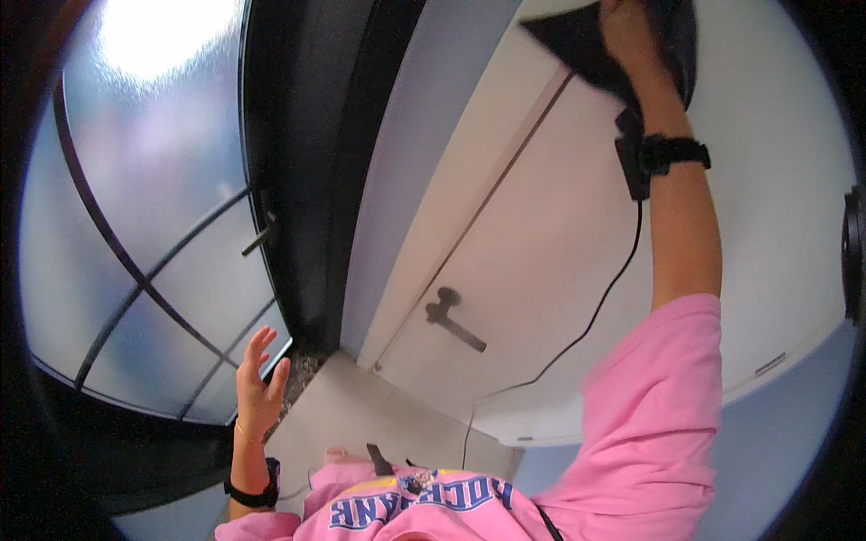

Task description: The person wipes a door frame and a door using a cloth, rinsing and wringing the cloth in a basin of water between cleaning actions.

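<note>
My right hand is raised high at the top edge of the view, against the upper part of a white door. Its fingers are partly cut off by the frame and blurred. They grip a dark, pointed thing, perhaps fabric or a bag; its exact kind cannot be told. Lower down on the left, my left hand hangs in the air with its fingers apart and holds nothing. It is nearest to a frosted glass door with dark bars.
The white door is closed and carries a dark lever handle. Another lever handle sits on the glass door's edge. A thin black cable runs from a black device on my right wrist. Pale floor lies below.
</note>
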Demonstrator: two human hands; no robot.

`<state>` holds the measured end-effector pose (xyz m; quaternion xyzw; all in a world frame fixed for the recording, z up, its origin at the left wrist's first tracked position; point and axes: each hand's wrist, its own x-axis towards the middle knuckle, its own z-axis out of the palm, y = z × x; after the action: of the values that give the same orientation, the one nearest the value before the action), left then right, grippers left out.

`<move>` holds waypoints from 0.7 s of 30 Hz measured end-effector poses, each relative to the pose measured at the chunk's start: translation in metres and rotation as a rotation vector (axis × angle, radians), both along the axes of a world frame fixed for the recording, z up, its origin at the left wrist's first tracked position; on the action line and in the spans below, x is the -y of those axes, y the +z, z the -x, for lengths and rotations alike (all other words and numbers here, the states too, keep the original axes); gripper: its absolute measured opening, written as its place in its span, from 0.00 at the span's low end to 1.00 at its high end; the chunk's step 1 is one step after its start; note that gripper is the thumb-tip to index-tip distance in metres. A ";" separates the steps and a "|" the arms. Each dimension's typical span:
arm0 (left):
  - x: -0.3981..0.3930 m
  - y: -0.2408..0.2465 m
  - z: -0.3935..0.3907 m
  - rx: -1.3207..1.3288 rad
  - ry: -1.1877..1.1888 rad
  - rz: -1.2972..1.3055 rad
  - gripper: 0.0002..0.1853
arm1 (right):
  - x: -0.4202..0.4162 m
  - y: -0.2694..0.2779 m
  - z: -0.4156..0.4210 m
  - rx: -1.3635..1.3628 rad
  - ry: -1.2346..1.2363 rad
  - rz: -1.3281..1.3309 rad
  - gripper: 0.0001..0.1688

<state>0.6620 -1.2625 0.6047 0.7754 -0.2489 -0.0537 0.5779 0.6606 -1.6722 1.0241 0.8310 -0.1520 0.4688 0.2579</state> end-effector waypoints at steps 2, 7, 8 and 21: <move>0.005 -0.013 -0.003 -0.037 -0.023 0.060 0.25 | 0.039 0.005 -0.013 0.031 -0.197 0.266 0.19; -0.007 -0.031 -0.001 -0.139 0.036 0.000 0.24 | -0.003 -0.145 -0.013 -0.016 0.151 -0.242 0.18; -0.008 -0.032 -0.001 -0.155 0.062 0.005 0.25 | -0.004 -0.183 -0.010 -0.123 0.147 -0.207 0.16; -0.032 -0.032 0.009 -0.128 0.076 -0.055 0.26 | -0.037 -0.391 0.080 -0.846 0.302 -0.343 0.20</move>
<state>0.6535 -1.2304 0.5722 0.7949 -0.1801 -0.0880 0.5727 0.5801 -1.6357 0.6333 0.9922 0.0134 0.0897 0.0853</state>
